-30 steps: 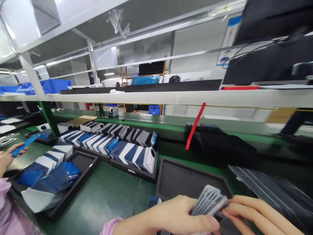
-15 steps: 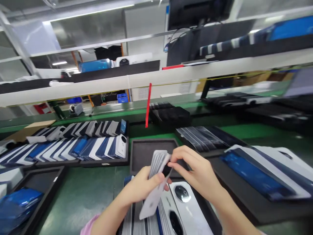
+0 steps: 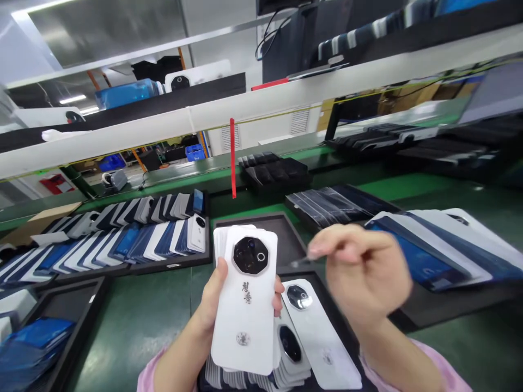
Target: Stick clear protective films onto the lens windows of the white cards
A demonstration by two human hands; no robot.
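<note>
My left hand [image 3: 210, 307] is closed around a small stack of white phone back covers [image 3: 245, 305], held upright with the front one facing me. That cover has a black octagonal camera area and dark printed characters. Off to the right, my right hand [image 3: 365, 269] is blurred, its thumb and forefinger pinched on a small thin clear piece [image 3: 300, 262] that sticks out to the left. Below the hands, another white phone back cover [image 3: 321, 337] lies in a dark tray beside a row of stacked covers [image 3: 292, 348], partly hidden by the held stack.
At left, dark trays hold rows of white and blue covers [image 3: 163, 242]. A tray with blue film pieces [image 3: 44, 340] is at lower left. Behind the held stack sits a dark tray [image 3: 281, 231]. More covers [image 3: 433, 250] lie at right. A shelf [image 3: 163, 128] crosses above.
The stack in my left hand has turned from nearly edge-on to face me. My right hand has drawn away from it to the right, with the small clear piece now showing.
</note>
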